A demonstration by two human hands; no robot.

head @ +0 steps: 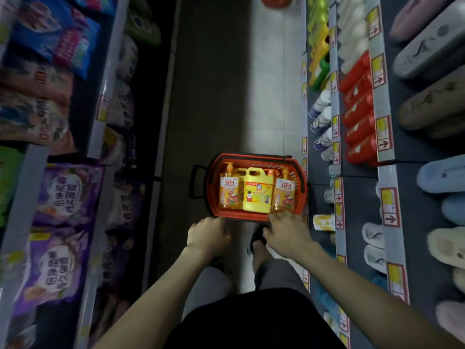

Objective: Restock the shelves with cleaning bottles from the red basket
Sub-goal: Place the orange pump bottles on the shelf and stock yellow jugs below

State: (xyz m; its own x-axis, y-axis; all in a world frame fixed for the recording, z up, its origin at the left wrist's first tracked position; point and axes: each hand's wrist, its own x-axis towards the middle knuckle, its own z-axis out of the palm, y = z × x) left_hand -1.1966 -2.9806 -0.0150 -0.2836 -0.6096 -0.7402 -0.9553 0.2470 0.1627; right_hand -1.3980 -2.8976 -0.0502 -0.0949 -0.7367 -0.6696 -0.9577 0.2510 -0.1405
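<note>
Red plastic basket w/ black handles (pixel 211 190) sits on the aisle floor, just beside the grey right-hand shelving w/ yellow price tags (pixel 338 205). It looks fully loaded: two orange pump-top detergent bottles, one on the left side (pixel 229 191) and one on the right (pixel 284 195), w/ a yellow handled jug (pixel 257 193) wedged btwn them. An orange cap peeks out behind the jug, so maybe more underneath; can't confirm.

Left hand (pixel 207 235) is at the basket's near-left corner, back of the hand up and fingers hidden past the rim. Can't tell if it grips anything. Right hand (pixel 286 231) is at the near-right corner, fingers spread over the rim by the right orange bottle's base. Touching the rim, prob., but grip or no grip isn't readable.

Progress, by my read: approx. zero. No bottle is in either hand, none mid-transfer. All visible stock is left to shelve. Low shelf rows w/ white-and-blue bottles (pixel 320 117) and yellow and green bottles (pixel 318 46) look like the likely destination, tho which slot wants these items isn't shown.
</note>
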